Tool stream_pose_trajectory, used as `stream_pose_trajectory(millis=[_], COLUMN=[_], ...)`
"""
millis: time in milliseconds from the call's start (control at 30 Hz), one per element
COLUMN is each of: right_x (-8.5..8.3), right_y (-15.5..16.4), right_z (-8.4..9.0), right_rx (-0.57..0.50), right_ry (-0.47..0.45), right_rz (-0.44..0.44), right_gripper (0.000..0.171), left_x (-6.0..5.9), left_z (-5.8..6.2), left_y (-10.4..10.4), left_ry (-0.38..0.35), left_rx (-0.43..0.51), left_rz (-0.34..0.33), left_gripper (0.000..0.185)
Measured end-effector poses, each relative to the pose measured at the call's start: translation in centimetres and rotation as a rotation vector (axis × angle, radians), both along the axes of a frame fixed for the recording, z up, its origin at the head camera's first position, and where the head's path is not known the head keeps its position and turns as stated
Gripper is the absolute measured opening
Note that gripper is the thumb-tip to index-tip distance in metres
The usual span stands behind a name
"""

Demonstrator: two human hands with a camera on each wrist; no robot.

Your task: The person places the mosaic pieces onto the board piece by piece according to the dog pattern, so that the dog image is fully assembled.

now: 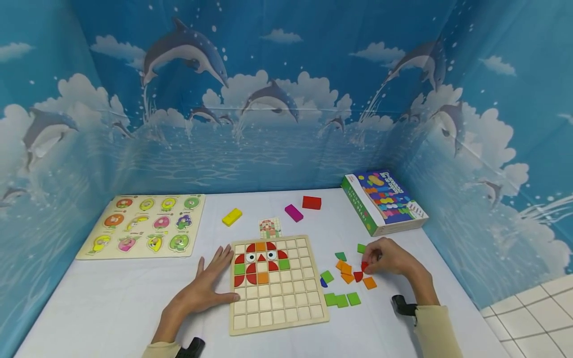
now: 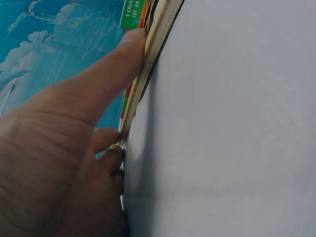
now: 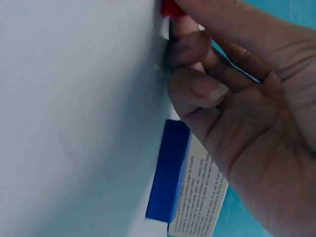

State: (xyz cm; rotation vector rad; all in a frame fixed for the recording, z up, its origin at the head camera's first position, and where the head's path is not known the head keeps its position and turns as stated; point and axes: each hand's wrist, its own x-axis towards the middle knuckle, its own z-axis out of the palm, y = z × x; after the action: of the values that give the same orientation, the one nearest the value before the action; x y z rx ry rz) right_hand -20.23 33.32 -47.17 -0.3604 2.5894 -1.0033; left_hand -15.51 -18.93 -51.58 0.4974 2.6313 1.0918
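A wooden grid board (image 1: 295,303) lies in the middle, its upper left squares filled with red, orange and green tiles and two eye tiles. My left hand (image 1: 203,291) rests against its left edge, fingers spread, and the thumb (image 2: 118,64) touches the rim in the left wrist view. To the right of the board, my right hand (image 1: 388,256) pinches a red piece (image 3: 173,7) between thumb and fingertips. Another red quarter-round piece (image 1: 358,276) lies just beside those fingertips. Orange tiles (image 1: 369,283) and green tiles (image 1: 353,298) are scattered around it.
A small picture card (image 1: 270,227) touches the board's far edge. Behind it lie yellow (image 1: 232,217), magenta (image 1: 293,213) and red (image 1: 311,202) blocks. A fruit puzzle board (image 1: 143,228) lies at the left, a game box (image 1: 385,201) at the back right. A dolphin curtain (image 1: 277,144) surrounds the table.
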Motion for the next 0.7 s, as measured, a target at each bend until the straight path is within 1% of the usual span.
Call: stream_pose_trajectory(millis=[100,167,267,333,467,567,700], right_x=[-0.1,-0.1,-0.3,-0.5,-0.9,-1.2,-1.4], right_y=[0.1,-0.1,-0.8,-1.6,-3.7,-5.2,-7.1], right_z=[0.3,0.5,0.3,0.0,-0.4,-0.6,-0.7], right_rx=[-0.057,-0.117,-0.212,-0.270,-0.348,-0.372,-0.400], right_ry=[0.015,0.043,0.073,0.051,-0.034,-0.068,-0.076], right_rz=[0.014,0.046,0.096,0.120,0.126,0.137,0.163], right_gripper=[0.018,0.021,0.023,0.017,0.011,0.012,0.014], left_x=[0.0,0.1,0.1,0.2,0.2,0.1,0.1], left_z=[0.2,0.0,-0.4,-0.5,-0.2,0.0,0.2], left_y=[0.1,0.1,0.0,0.1,0.2,0.2,0.2], left_ry=[-0.005,0.016,0.050,0.060,0.038,0.012,-0.010], left_rx=[0.002,0.037,0.073,0.079,0.047,0.012,-0.018], left_rz=[0.003,0.000,-0.009,-0.015,-0.007,0.003,0.007], left_gripper=[0.118,0.118,0.118,0.118,0.119,0.119,0.119])
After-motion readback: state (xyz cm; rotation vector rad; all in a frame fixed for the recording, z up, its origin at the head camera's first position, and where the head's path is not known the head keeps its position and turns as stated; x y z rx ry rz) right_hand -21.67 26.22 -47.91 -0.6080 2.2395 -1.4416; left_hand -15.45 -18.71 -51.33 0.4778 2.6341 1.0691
